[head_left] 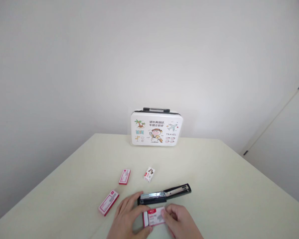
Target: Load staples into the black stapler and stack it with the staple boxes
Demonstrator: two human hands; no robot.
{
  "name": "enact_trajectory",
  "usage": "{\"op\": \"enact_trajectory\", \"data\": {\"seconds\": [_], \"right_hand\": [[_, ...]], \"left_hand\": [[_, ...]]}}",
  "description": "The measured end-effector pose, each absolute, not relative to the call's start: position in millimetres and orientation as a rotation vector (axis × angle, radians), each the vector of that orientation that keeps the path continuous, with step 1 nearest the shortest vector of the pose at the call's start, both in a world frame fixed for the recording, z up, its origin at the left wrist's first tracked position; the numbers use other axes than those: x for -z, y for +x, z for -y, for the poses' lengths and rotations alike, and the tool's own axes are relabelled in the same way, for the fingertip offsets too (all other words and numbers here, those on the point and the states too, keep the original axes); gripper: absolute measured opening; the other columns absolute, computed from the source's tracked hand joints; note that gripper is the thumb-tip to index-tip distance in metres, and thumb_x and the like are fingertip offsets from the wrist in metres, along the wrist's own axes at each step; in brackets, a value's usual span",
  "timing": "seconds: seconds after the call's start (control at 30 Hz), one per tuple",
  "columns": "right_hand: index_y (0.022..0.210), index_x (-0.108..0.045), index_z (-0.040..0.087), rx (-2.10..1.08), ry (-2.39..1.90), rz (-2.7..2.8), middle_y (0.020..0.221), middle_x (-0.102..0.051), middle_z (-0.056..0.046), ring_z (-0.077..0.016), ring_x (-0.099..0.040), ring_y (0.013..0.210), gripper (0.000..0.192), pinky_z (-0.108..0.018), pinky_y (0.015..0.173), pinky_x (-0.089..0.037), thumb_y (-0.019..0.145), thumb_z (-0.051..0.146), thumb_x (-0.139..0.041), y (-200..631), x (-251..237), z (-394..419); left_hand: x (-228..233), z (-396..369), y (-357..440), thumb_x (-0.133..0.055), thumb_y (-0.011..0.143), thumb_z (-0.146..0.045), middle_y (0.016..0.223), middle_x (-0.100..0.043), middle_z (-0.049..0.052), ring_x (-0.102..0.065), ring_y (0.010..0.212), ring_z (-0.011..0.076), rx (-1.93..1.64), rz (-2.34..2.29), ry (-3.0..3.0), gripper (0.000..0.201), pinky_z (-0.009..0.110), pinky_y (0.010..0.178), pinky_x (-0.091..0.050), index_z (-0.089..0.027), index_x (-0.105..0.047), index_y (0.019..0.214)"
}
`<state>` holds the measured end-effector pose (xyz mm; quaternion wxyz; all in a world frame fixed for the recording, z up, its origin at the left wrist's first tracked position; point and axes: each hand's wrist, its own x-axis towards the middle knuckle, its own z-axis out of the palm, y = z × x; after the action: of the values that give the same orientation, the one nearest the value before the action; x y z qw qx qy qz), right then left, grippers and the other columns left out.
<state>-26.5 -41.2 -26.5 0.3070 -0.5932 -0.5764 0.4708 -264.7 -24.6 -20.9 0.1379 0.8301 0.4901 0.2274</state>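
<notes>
A small red-and-white staple box is held between both my hands low in the view, near the table's front edge. My left hand grips its left end and my right hand its right end. Just behind the box lies a black stapler, swung open flat so its metal staple channel shows; my left fingertips are next to its left end.
On the pale table lie two more red staple boxes and a small white box. A white cartoon-printed carry case stands upright at the far edge against the wall.
</notes>
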Motion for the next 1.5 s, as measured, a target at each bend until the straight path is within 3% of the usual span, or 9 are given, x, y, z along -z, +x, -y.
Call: {"op": "enact_trajectory", "data": {"seconds": [0.3, 0.43, 0.53, 0.63, 0.77, 0.87, 1.1, 1.33, 1.5], "right_hand": [[0.077, -0.058, 0.020, -0.941, -1.800, 1.618, 0.058, -0.050, 0.004, -0.0145, -0.048, 0.058, 0.034, -0.026, 0.057, -0.030, 0.090, 0.052, -0.055, 3, 19, 42], [0.102, -0.067, 0.022, -0.849, -1.710, 1.667, 0.059, -0.054, 0.004, -0.0164, -0.052, 0.057, 0.039, -0.027, 0.057, -0.033, 0.097, 0.055, -0.046, -18, -6, 42], [0.113, -0.071, 0.023, -0.859, -1.573, 1.715, 0.078, -0.071, -0.004, -0.0204, -0.063, 0.072, 0.042, -0.028, 0.066, -0.042, 0.099, 0.053, -0.046, -45, -19, 37], [0.099, -0.074, 0.022, -0.858, -1.467, 1.697, 0.097, -0.076, -0.010, -0.0237, -0.067, 0.089, 0.042, -0.029, 0.080, -0.046, 0.101, 0.050, -0.043, -69, -18, 29], [0.095, -0.071, 0.018, -1.005, -1.457, 1.518, 0.064, -0.061, 0.000, -0.0171, -0.056, 0.061, 0.037, -0.026, 0.060, -0.041, 0.096, 0.050, -0.053, -87, -8, 21], [0.095, -0.071, 0.017, -1.049, -1.425, 1.472, 0.056, -0.047, 0.007, -0.0134, -0.047, 0.055, 0.028, -0.023, 0.055, -0.035, 0.092, 0.043, -0.060, -97, -8, 17], [0.087, -0.071, 0.022, -0.909, -1.377, 1.781, 0.055, -0.043, 0.008, -0.0103, -0.043, 0.053, 0.018, -0.022, 0.056, -0.031, 0.092, 0.030, -0.057, -96, -37, 22], [0.078, -0.073, 0.024, -0.853, -1.475, 2.127, 0.055, -0.055, 0.007, -0.0095, -0.044, 0.050, 0.019, -0.021, 0.055, -0.028, 0.073, 0.012, -0.058, -75, -27, 28], [0.083, -0.074, 0.025, -0.865, -1.520, 2.116, 0.057, -0.060, 0.005, -0.0112, -0.049, 0.052, 0.018, -0.022, 0.055, -0.029, 0.078, 0.018, -0.058, -58, -23, 30]], "left_hand": [[25, 21, -275, -0.079, 0.077, -0.034, 0.142, -0.063, 0.006, -0.061, 0.131, 0.0310, -0.750, -1.340, 2.490, 0.034, 0.050, 0.105, -0.056, -0.034, -0.073, 0.110], [26, 24, -272, -0.080, 0.076, -0.031, 0.142, -0.064, 0.007, -0.061, 0.131, 0.0313, -0.784, -1.359, 2.507, 0.035, 0.049, 0.105, -0.056, -0.032, -0.072, 0.110], [27, 25, -271, -0.079, 0.077, -0.029, 0.143, -0.063, 0.007, -0.059, 0.132, 0.0313, -0.785, -1.370, 2.501, 0.037, 0.050, 0.107, -0.054, -0.033, -0.072, 0.112], [28, 25, -272, -0.079, 0.077, -0.030, 0.145, -0.062, 0.007, -0.058, 0.134, 0.0324, -0.772, -1.351, 2.500, 0.037, 0.052, 0.109, -0.053, -0.032, -0.072, 0.114], [29, 25, -273, -0.080, 0.077, -0.032, 0.148, -0.059, 0.007, -0.056, 0.136, 0.0335, -0.741, -1.359, 2.461, 0.041, 0.053, 0.109, -0.052, -0.033, -0.072, 0.117], [32, 25, -273, -0.082, 0.073, -0.029, 0.147, -0.060, 0.006, -0.056, 0.136, 0.0335, -0.744, -1.364, 2.441, 0.051, 0.052, 0.110, -0.051, -0.034, -0.070, 0.122], [31, 24, -271, -0.078, 0.074, -0.026, 0.148, -0.059, 0.007, -0.056, 0.136, 0.0318, -0.755, -1.356, 2.399, 0.063, 0.051, 0.112, -0.050, -0.031, -0.063, 0.135], [14, 29, -265, -0.070, 0.067, -0.012, 0.147, -0.059, 0.004, -0.055, 0.136, 0.0308, -0.723, -1.395, 2.332, 0.047, 0.049, 0.112, -0.049, -0.032, -0.072, 0.111], [16, 29, -264, -0.077, 0.073, -0.023, 0.144, -0.061, 0.006, -0.058, 0.132, 0.0321, -0.774, -1.367, 2.350, 0.036, 0.050, 0.109, -0.051, -0.031, -0.072, 0.108]]}}
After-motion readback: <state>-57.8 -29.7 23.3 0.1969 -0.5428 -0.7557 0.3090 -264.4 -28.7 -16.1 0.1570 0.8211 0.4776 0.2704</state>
